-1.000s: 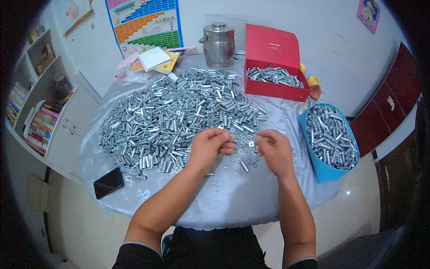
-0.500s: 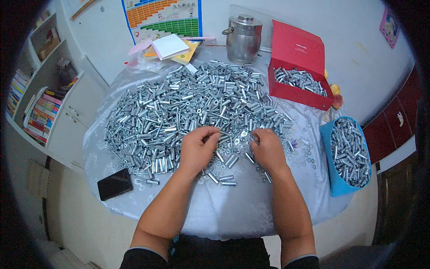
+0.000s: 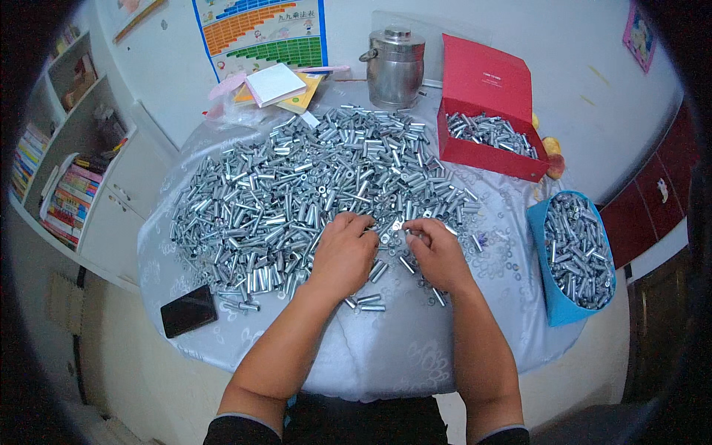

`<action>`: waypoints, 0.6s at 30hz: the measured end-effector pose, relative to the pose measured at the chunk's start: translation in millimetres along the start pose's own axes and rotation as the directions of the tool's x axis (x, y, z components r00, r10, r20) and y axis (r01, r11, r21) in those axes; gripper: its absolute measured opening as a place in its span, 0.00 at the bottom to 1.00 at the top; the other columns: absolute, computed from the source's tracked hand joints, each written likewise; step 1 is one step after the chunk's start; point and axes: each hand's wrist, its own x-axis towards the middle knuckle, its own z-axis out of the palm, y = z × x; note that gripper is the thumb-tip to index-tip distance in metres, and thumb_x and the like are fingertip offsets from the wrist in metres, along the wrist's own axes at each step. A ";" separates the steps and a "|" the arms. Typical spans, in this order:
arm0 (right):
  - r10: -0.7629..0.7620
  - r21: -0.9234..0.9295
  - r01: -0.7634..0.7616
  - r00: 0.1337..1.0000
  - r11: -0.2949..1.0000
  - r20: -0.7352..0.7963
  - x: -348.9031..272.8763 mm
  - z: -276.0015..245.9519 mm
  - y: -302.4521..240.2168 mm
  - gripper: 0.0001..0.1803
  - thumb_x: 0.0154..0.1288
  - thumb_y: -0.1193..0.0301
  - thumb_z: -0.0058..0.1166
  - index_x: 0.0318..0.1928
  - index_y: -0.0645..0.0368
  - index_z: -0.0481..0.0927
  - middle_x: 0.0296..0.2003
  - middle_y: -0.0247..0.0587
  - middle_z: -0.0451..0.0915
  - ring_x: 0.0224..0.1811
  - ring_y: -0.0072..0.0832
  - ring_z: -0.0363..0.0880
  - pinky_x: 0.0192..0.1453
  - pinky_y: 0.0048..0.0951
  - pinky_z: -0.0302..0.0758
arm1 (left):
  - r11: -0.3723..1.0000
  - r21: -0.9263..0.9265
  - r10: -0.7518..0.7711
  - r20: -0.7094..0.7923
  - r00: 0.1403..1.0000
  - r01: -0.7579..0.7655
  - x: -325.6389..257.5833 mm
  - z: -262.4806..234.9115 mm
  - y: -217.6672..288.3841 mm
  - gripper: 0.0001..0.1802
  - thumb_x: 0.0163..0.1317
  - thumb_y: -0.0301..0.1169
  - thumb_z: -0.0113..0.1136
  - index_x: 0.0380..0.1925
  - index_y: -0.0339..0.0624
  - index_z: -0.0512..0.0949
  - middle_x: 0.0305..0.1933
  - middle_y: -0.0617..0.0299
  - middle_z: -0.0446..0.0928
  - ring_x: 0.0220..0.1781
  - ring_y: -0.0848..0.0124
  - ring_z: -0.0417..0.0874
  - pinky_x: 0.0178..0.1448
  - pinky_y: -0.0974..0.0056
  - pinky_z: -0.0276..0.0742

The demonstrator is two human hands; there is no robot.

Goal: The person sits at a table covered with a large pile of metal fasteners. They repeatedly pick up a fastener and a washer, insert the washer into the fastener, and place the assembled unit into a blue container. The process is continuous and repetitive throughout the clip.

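Observation:
A broad heap of silvery metal sleeves (image 3: 289, 185), mixed with small washers, covers the middle of the table. At its near edge my left hand (image 3: 344, 256) is closed, knuckles up, its fingertips down among the parts; anything in them is hidden. Just to the right, my right hand (image 3: 437, 256) has thumb and forefinger pinched together beside a few flat washers (image 3: 397, 225). Whatever that pinch holds is too small to make out. Several loose sleeves (image 3: 368, 302) lie on the cloth below the hands.
A red box (image 3: 489, 159) with raised lid and a blue fabric bin (image 3: 544, 252), both full of sleeves, stand to the right. Behind the heap are a steel canister (image 3: 397, 70) and a notepad (image 3: 276, 84). A black phone (image 3: 189, 311) lies at the table's left edge.
My left hand has moved right and its fingers have come forward over the parts. My right hand has shifted slightly left, narrowing the gap between them. The view has shifted slightly.

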 end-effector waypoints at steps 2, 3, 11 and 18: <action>0.063 0.097 -0.066 0.998 0.993 0.029 1.2 0.0 2.3 0.11 0.62 0.74 0.55 0.45 0.62 0.78 0.35 0.42 0.78 0.36 0.30 0.78 0.43 0.30 0.75 | 1.000 -0.010 0.000 -0.019 1.000 0.000 -1.2 3.8 -0.5 0.07 0.51 0.28 0.62 0.31 0.40 0.80 0.49 0.58 0.78 0.55 0.56 0.73 0.59 0.54 0.69; 0.095 0.145 -0.101 0.994 0.984 0.046 1.2 0.6 4.2 0.11 0.63 0.74 0.55 0.45 0.63 0.78 0.34 0.40 0.77 0.35 0.28 0.77 0.42 0.28 0.75 | 1.000 -0.015 0.005 -0.021 1.000 -0.005 -2.0 4.6 -0.9 0.08 0.51 0.27 0.62 0.32 0.39 0.80 0.49 0.57 0.78 0.55 0.56 0.73 0.59 0.54 0.69; 0.121 0.510 -0.184 0.981 0.840 0.154 0.7 -0.2 -5.4 0.11 0.69 0.74 0.48 0.50 0.64 0.71 0.35 0.39 0.76 0.35 0.24 0.79 0.38 0.24 0.77 | 0.945 -0.276 -0.198 -0.066 0.978 0.173 -6.4 -4.5 3.0 0.09 0.62 0.27 0.58 0.41 0.36 0.77 0.34 0.54 0.80 0.33 0.57 0.80 0.41 0.58 0.77; 0.124 0.597 -0.199 0.978 0.777 0.165 1.5 2.6 -11.4 0.11 0.69 0.76 0.46 0.50 0.66 0.70 0.37 0.43 0.75 0.37 0.29 0.82 0.40 0.27 0.82 | 0.245 -0.864 -0.527 0.263 0.808 0.441 -12.0 -1.3 -1.4 0.09 0.65 0.24 0.55 0.44 0.33 0.77 0.35 0.59 0.81 0.35 0.75 0.81 0.40 0.69 0.78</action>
